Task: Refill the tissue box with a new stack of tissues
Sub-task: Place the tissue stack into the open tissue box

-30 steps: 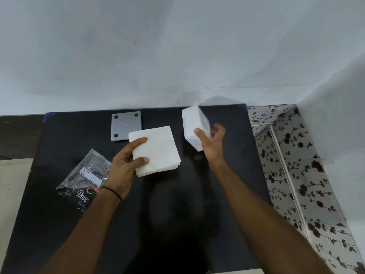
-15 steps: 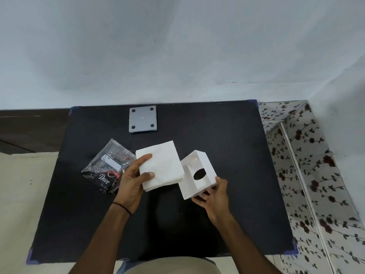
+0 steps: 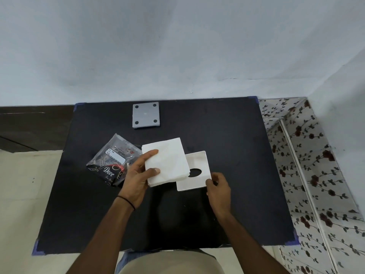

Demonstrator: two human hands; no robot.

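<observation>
Left hand (image 3: 138,176) grips the tissues (image 3: 166,161), thumb on top, overlapping the box (image 3: 197,175); right hand (image 3: 218,187) pinches the box's near corner above the worktop (image 3: 237,145).

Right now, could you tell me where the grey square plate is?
In the head view, the grey square plate lies flat near the black table's far edge, beyond the tissue stack.

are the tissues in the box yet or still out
Still out. The left hand holds the tissue stack above and overlapping the white box, which the right hand steadies.
</observation>
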